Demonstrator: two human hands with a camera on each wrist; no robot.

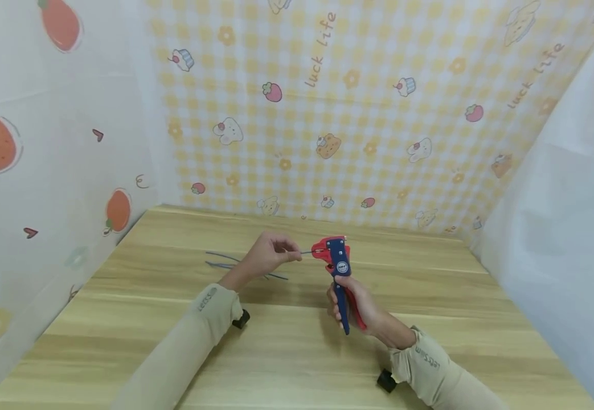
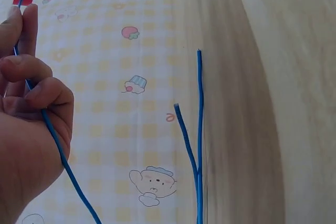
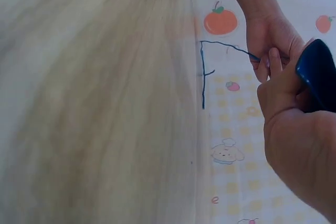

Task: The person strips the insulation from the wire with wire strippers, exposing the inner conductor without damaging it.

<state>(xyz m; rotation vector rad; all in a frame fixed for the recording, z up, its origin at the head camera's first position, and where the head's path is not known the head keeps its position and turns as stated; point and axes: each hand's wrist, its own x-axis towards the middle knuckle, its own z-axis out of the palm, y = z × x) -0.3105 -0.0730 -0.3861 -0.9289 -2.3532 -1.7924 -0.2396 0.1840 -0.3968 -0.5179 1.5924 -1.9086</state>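
A: Beige sleeves point(image 1: 184, 347) nearest, bottom of head view. Wire status?
B: Blue wire point(image 2: 76, 184) pinched in left hand point(image 1: 271, 253), thumb and fingertips. Its end is at the red mouth of the stripper point(image 1: 340, 256); how far inside, can't tell.
A: Right hand point(image 1: 363, 302)?
B: Wrapped round the stripper's handles point(image 1: 343, 316). Squeeze amount, can't tell. Red mouth faces left hand.
A: Around that?
B: Loose blue wires point(image 2: 200, 103) on wood-grain table point(image 1: 276, 353), partly hidden by left wrist point(image 1: 237, 276). Yellow checked cloth point(image 1: 302, 114) behind table.

Wood-grain table point(image 1: 286, 359), three walls.
Yellow-checked backdrop point(image 1: 297, 125) is rising behind table; fruit-print wall point(image 1: 61, 148) is flanking its left, white wall point(image 1: 573, 228) its right.
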